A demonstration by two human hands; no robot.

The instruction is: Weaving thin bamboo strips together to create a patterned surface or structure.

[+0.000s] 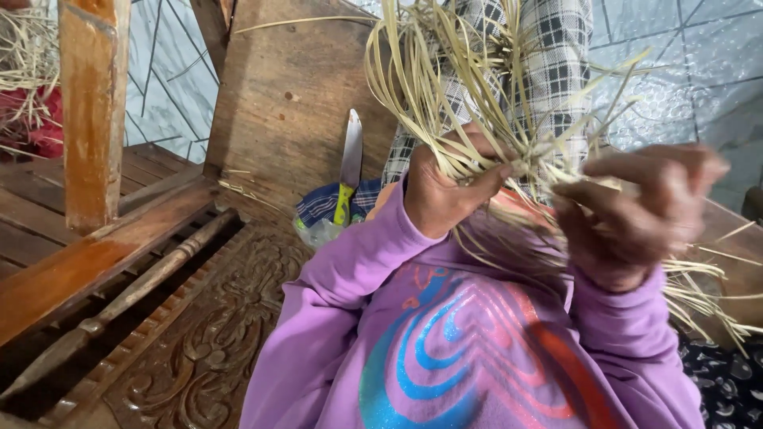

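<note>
At far left a wooden post (94, 103) rises above a carved wooden frame (199, 342). Next comes a knife (348, 167) with a yellow-green handle, lying on a wooden board (294, 87) beside a clear plastic bag (318, 232) on a blue checked cloth (324, 202); no label shows. The left hand (445, 187) has its fingers clenched around a bundle of pale straw strips (477, 103), held up near the chest. The right hand (636, 214), blurred, has fingers curled on the same strips. Working them well likely means holding the crossing tight while drawing each strand flat and even.
</note>
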